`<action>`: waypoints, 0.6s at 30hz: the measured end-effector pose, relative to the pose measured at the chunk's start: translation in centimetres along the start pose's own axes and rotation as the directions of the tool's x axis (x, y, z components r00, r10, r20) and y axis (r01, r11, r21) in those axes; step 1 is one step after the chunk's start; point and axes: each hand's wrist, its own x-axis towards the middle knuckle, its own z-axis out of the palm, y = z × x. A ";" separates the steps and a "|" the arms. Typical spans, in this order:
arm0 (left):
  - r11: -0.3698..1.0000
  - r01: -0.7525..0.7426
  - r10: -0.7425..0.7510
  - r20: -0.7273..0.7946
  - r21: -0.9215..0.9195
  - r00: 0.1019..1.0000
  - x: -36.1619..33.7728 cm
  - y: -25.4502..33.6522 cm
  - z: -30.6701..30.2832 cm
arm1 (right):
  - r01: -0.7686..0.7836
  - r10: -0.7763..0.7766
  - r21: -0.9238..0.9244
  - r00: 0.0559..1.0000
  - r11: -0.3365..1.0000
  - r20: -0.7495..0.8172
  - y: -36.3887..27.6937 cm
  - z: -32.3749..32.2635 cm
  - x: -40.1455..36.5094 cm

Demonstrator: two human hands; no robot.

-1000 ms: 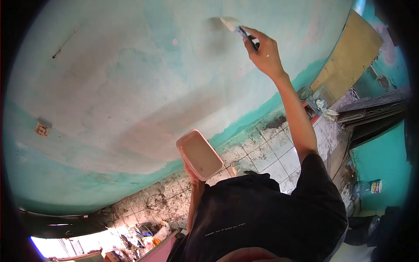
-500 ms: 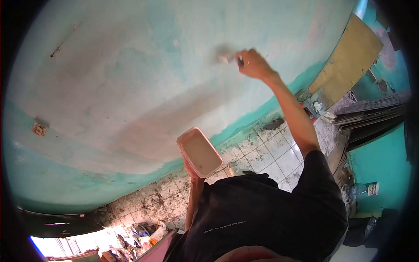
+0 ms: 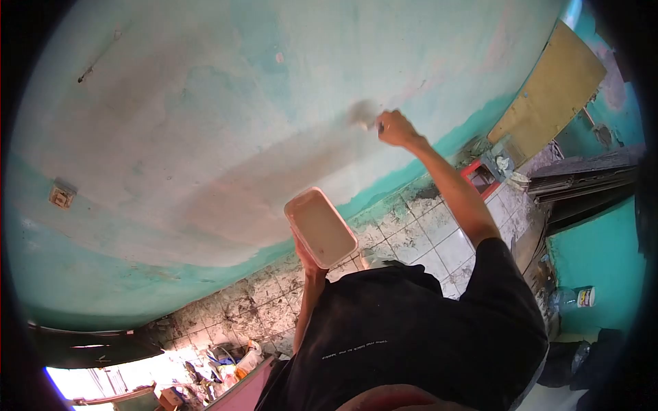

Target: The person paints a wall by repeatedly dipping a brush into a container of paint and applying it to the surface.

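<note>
My right hand (image 3: 397,129) is closed round the handle of a brush (image 3: 366,124), whose blurred head is at the wall (image 3: 274,123). The wall is turquoise with a broad whitish coat over its middle. Low in front of me, my left hand (image 3: 308,255) holds up a rectangular tub (image 3: 321,228) from its near left side. Pale liquid fills part of the tub, and its rim is light pink. Most of the left fingers are hidden behind the tub.
Dirty white floor tiles (image 3: 418,240) run along the wall's foot. A yellowish board (image 3: 552,89) leans at the right, near stacked dark sheets (image 3: 589,171) and a red-edged box (image 3: 482,177). A socket (image 3: 62,194) is on the wall; clutter (image 3: 233,363) lies lower left.
My right hand has moved down the wall with the brush. The tub in my left hand has shifted slightly up and to the right.
</note>
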 end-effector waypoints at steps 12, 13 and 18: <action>0.997 -0.077 0.078 -0.072 0.008 0.994 2.1 0.0 -1.6 | 0.258 -0.121 0.106 0.726 0.960 -0.677 -5.6 -5.1 2.3; 0.997 -0.080 0.081 -0.083 0.012 0.993 2.0 0.0 -1.8 | 0.215 -0.131 0.051 0.748 0.975 -0.651 -4.5 -1.1 1.3; 0.996 -0.092 0.093 -0.111 0.020 0.989 2.5 -0.7 -2.2 | 0.048 -0.043 0.085 0.997 0.995 -0.062 1.1 3.4 0.1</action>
